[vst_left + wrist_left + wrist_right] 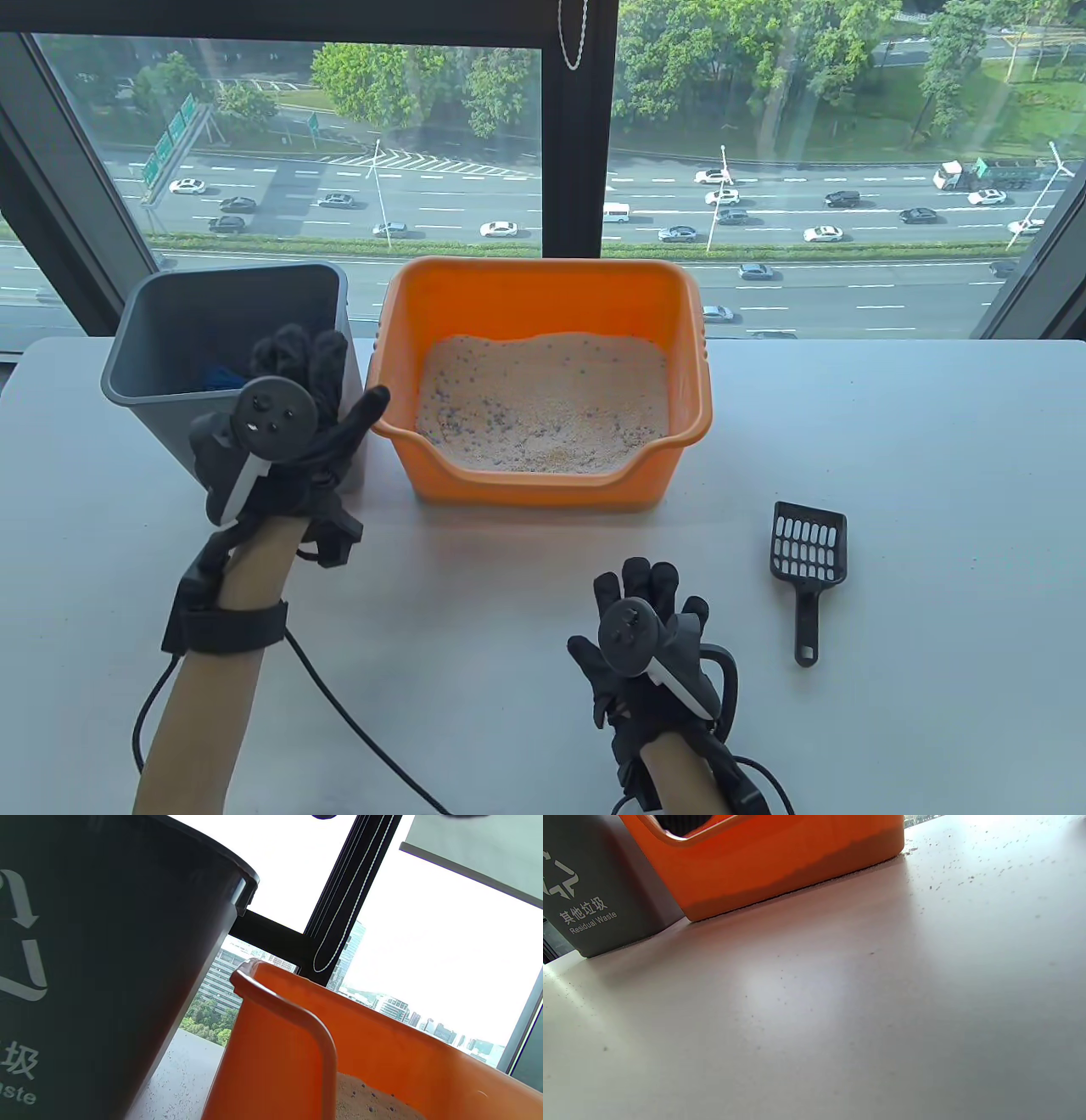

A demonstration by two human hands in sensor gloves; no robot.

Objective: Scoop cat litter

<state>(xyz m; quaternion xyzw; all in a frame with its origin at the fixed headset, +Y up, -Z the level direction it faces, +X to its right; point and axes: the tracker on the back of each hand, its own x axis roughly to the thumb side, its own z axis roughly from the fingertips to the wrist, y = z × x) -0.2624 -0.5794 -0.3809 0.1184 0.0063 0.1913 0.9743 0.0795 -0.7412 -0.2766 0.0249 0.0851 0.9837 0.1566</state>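
While the scoop [808,564] lies untouched at lower right, both hands, left hand [293,429] and right hand [649,632], hover spread and empty; the litter [543,403] awaits scooping.

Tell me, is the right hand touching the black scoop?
Apart. The table view shows bare table between the right hand and the black scoop lying to its right.

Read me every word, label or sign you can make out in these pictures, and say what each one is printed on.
"其他垃圾": white print on the side of the grey waste bin.
"Residual Waste": just below it on the same bin.
A white arrow symbol: above that text; no words in it.
Green road signs outside the window: too small to read.
Orange litter box and black scoop: no readable text.
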